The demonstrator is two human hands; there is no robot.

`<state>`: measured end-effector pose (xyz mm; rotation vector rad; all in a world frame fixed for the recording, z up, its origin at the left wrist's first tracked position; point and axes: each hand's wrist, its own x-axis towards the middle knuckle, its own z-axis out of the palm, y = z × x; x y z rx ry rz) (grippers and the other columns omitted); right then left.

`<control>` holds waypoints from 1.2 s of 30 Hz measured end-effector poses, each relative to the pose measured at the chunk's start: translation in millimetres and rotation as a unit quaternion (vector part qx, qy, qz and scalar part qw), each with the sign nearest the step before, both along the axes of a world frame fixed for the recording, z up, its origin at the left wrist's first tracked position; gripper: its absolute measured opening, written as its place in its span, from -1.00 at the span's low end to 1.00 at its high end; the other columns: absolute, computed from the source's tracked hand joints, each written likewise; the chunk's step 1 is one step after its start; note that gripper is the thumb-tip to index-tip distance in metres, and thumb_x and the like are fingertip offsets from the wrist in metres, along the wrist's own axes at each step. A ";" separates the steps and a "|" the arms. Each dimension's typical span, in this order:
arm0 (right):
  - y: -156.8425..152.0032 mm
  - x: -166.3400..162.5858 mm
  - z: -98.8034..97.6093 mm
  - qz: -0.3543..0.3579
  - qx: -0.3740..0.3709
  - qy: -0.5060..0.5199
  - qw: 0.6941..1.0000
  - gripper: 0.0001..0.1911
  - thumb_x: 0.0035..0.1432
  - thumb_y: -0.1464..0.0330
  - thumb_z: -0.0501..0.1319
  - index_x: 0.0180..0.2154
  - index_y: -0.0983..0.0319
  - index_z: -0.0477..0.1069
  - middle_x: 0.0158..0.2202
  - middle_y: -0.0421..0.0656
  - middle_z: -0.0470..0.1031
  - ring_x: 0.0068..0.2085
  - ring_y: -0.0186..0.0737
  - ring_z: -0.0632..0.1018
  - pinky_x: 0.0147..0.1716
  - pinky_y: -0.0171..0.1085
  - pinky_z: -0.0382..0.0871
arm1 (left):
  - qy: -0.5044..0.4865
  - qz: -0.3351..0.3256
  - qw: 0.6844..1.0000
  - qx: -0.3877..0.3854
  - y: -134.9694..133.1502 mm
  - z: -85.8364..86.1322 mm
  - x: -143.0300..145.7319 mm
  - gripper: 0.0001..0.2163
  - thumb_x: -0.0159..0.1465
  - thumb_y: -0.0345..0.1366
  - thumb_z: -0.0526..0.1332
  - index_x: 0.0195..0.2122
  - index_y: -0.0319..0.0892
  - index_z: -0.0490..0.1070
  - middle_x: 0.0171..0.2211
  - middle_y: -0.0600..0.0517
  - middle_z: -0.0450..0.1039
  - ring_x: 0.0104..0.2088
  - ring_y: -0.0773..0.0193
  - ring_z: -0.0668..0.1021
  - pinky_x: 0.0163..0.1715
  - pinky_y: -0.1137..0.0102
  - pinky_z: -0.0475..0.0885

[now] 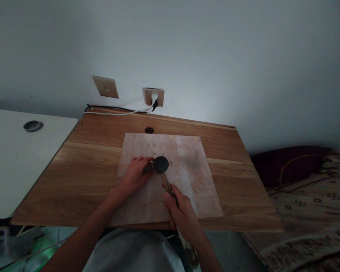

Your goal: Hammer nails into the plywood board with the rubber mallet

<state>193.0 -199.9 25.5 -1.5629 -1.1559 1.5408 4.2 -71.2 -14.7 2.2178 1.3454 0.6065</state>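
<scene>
My right hand (181,207) is wrapped round the wooden handle of a hammer (166,183). The hammer's dark round head (160,165) hangs over the middle of a pale wooden board (187,185). Just left of the head, my left hand (137,172) rests on the board with its fingers drawn together. Its fingertips are partly behind the hammer head, so what they pinch cannot be made out. A nail (170,162) lies right of the hammer head. Small nails (153,152) also show above it, near a row of small dots across the board's upper part.
The board lies on a wooden desk (232,185) with a cable hole (149,130). Cables (116,112) run along its back edge to a wall socket (154,97). A white table (22,162) adjoins on the left; patterned fabric (308,207) lies to the right.
</scene>
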 end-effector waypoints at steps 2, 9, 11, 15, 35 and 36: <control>0.6 -0.9 0.2 -0.005 0.001 0.000 1.000 -0.45 0.42 -0.04 0.07 0.13 0.25 0.38 -0.60 -0.39 0.27 -0.71 -0.42 0.27 -0.76 -0.45 0.13 | -0.004 0.000 1.000 0.006 -0.5 -1.2 -0.3 -0.68 0.28 -0.45 0.27 0.06 -0.15 0.49 -0.04 -0.05 0.66 0.01 0.06 0.62 0.08 0.14 0.42; -1.8 -0.5 -1.3 -0.003 0.003 0.001 1.000 -0.43 0.43 -0.04 0.07 0.18 0.25 0.36 -0.60 -0.39 0.26 -0.71 -0.42 0.25 -0.75 -0.44 0.11 | -0.019 0.000 1.000 0.011 -0.9 -2.0 -0.1 -0.68 0.28 -0.45 0.29 0.05 -0.12 0.50 -0.07 -0.04 0.67 -0.02 0.05 0.64 0.05 0.15 0.44; -2.3 -0.6 -2.3 -0.009 0.010 0.005 1.000 -0.44 0.43 -0.04 0.08 0.18 0.25 0.36 -0.61 -0.39 0.25 -0.71 -0.43 0.25 -0.75 -0.45 0.10 | -0.012 -0.003 1.000 0.005 -0.6 -0.6 0.2 -0.68 0.28 -0.45 0.28 0.07 -0.12 0.50 -0.07 -0.04 0.67 -0.02 0.05 0.64 0.06 0.15 0.44; -2.5 -1.8 -3.8 -0.008 0.016 0.001 1.000 -0.46 0.45 -0.03 0.05 0.15 0.24 0.36 -0.61 -0.40 0.26 -0.71 -0.43 0.26 -0.75 -0.46 0.11 | -0.006 -0.006 1.000 0.000 0.0 0.3 0.4 -0.68 0.29 -0.44 0.27 0.07 -0.13 0.50 -0.05 -0.05 0.66 -0.01 0.04 0.63 0.08 0.13 0.42; -8.0 -2.6 -12.0 -0.002 0.005 0.007 1.000 -0.41 0.44 -0.05 0.06 0.18 0.27 0.34 -0.58 -0.38 0.27 -0.70 -0.44 0.27 -0.75 -0.46 0.12 | -0.009 0.003 1.000 -0.020 -0.2 -2.5 0.9 -0.65 0.25 -0.50 0.29 0.06 -0.12 0.53 -0.04 -0.04 0.66 0.01 0.06 0.62 0.10 0.17 0.41; -7.8 -2.4 -12.6 0.003 0.002 0.002 1.000 -0.41 0.43 -0.05 0.06 0.18 0.27 0.35 -0.59 -0.38 0.27 -0.70 -0.44 0.27 -0.75 -0.46 0.11 | -0.008 0.003 1.000 -0.021 -0.2 -2.9 0.7 -0.63 0.24 -0.52 0.29 0.07 -0.13 0.53 -0.03 -0.05 0.66 0.01 0.06 0.62 0.09 0.17 0.41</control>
